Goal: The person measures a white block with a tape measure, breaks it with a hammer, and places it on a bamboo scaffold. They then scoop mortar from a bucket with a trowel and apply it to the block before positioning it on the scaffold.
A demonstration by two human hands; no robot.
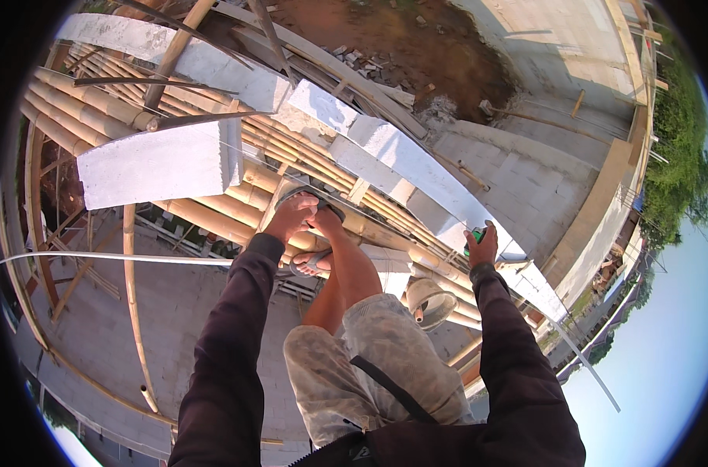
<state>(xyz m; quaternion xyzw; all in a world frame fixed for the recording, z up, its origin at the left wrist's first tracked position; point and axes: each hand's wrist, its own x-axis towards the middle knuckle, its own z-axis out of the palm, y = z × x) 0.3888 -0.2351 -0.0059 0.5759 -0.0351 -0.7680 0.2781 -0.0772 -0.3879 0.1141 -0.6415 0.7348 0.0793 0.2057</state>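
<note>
My right hand (pixel 484 247) is closed around a small green and black tool (pixel 474 238), mostly hidden by the fingers; its exact kind is unclear. That hand is at the top of the pale block wall (pixel 416 163), near its right end. My left hand (pixel 293 215) is low, beside my sandalled foot (pixel 327 221) on the bamboo poles. Its fingers are curled, and whatever they may hold cannot be made out. My other foot (pixel 315 265) is just below it. A large white block (pixel 155 167) rests on the poles to the left of my left hand.
A bucket (pixel 433 302) with a handle sticking out stands right of my knees. Bamboo poles (pixel 206 218) form the platform, with gaps showing a floor far below. A long thin pale strip (pixel 112 254) extends left; another strip (pixel 591 366) juts out at right.
</note>
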